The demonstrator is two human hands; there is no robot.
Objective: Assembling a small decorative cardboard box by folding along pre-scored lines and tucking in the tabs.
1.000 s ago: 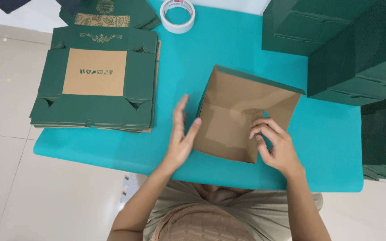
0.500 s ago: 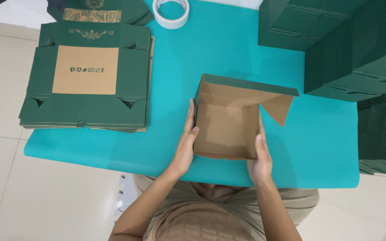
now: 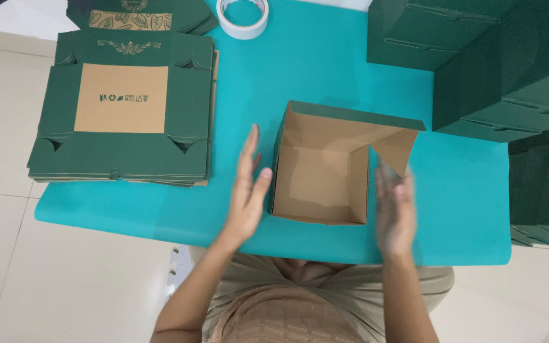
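2 open hands flank a half-folded green box on a teal table.

The box [image 3: 325,171], brown inside, stands open-topped near the table's [image 3: 325,70] front edge. The left hand [image 3: 247,190] and right hand [image 3: 394,213] hover flat-palmed just beside its walls, gripping nothing. A stack of flat box blanks [image 3: 122,108] lies left, a tape roll [image 3: 243,16] behind, finished green boxes [image 3: 478,63] right.

The scene is lit brightly and evenly from above — shadows are kept soft and short. No glare is seen on the teal table [image 3: 325,70]. The right hand [image 3: 395,213] is smeared by motion blur; the rest is rendered sharp.
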